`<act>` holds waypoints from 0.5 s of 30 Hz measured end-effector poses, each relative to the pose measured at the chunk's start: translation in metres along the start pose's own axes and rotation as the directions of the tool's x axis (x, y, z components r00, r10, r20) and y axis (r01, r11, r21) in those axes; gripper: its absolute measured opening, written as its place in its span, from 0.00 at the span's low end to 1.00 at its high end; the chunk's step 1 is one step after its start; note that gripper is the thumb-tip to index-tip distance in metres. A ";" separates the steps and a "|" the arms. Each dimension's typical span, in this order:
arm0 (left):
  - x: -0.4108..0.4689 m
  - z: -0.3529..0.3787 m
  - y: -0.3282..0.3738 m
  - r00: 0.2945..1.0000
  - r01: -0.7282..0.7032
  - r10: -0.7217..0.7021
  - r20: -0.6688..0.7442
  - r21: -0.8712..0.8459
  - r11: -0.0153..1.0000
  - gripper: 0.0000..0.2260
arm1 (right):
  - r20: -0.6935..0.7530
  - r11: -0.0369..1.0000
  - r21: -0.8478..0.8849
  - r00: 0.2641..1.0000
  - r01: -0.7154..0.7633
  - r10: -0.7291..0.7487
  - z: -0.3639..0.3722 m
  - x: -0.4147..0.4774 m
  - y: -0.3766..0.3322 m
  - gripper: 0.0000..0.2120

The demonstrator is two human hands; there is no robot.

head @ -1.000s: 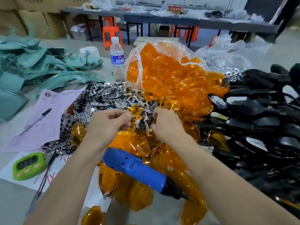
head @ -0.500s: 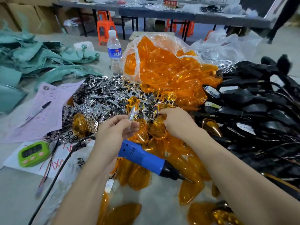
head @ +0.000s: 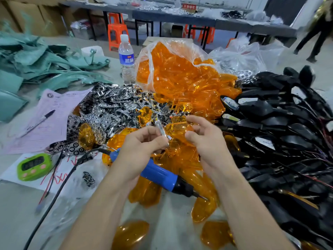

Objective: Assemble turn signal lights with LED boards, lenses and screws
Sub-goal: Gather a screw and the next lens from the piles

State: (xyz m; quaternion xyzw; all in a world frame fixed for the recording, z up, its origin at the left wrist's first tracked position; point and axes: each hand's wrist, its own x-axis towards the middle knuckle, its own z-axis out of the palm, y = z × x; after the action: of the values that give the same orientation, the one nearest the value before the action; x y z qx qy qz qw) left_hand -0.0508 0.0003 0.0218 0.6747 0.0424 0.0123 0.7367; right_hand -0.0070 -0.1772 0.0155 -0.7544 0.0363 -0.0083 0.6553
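Note:
My left hand (head: pixel 142 147) pinches a small chrome reflector piece (head: pixel 162 129) between thumb and fingers, above the table's middle. My right hand (head: pixel 205 139) hovers just to its right with fingers loosely spread and holds nothing. Under both hands lie loose orange lenses (head: pixel 180 159) and a blue electric screwdriver (head: pixel 158 175) with a black tip. A heap of chrome reflectors (head: pixel 111 109) lies behind the left hand. A clear bag of orange lenses (head: pixel 176 73) stands further back. Black turn signal housings with wires (head: pixel 281 134) are piled on the right.
A water bottle (head: pixel 126 58) stands behind the chrome heap. Pink paper with a pen (head: pixel 38 121) and a green timer (head: pixel 33 166) lie at the left. Teal plastic parts (head: pixel 36 65) fill the far left. The screwdriver's black cable (head: pixel 59 192) runs toward the near left edge.
My left hand pulled a chrome piece out of the heap and raised it. My right hand left the lens pile, opened and moved beside the left hand.

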 end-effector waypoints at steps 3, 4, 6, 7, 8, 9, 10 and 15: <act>-0.006 0.015 -0.001 0.994 0.074 -0.054 0.098 -0.213 0.974 0.04 | 0.037 0.836 0.518 0.982 -0.178 0.186 0.004 -0.031 0.010 0.18; -0.008 0.019 -0.002 0.991 0.090 -0.062 0.121 -0.242 0.966 0.04 | 0.092 0.718 0.654 0.968 -0.236 0.234 0.005 -0.038 0.013 0.18; -0.012 0.026 -0.004 0.990 0.095 -0.069 0.119 -0.226 0.969 0.03 | 0.181 0.549 0.779 0.946 -0.304 0.268 0.008 -0.051 0.017 0.18; -0.014 0.029 -0.006 0.993 0.093 -0.075 0.096 -0.209 0.973 0.05 | 0.205 0.500 0.806 0.942 -0.316 0.265 0.010 -0.056 0.019 0.18; -0.015 0.032 -0.008 0.995 0.092 -0.082 0.063 -0.188 0.978 0.07 | 0.220 0.474 0.819 0.941 -0.322 0.258 0.012 -0.060 0.021 0.19; -0.016 0.034 -0.010 0.996 0.085 -0.082 0.030 -0.143 0.986 0.10 | 0.227 0.470 0.821 0.941 -0.322 0.250 0.012 -0.063 0.022 0.20; -0.017 0.035 -0.013 0.997 0.073 -0.073 0.007 -0.079 0.994 0.11 | 0.225 0.482 0.815 0.943 -0.321 0.246 0.012 -0.065 0.022 0.21; -0.021 0.034 -0.017 1.000 0.024 -0.021 -0.021 0.156 0.987 0.07 | 0.237 0.536 0.781 0.946 -0.321 0.222 0.005 -0.070 0.021 0.21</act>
State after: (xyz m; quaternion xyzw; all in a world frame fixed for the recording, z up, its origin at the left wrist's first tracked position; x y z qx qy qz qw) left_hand -0.0701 -0.0369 0.0089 0.7298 0.0581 0.0071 0.6811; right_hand -0.0776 -0.1707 -0.0039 -0.3561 0.1093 0.1188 0.9204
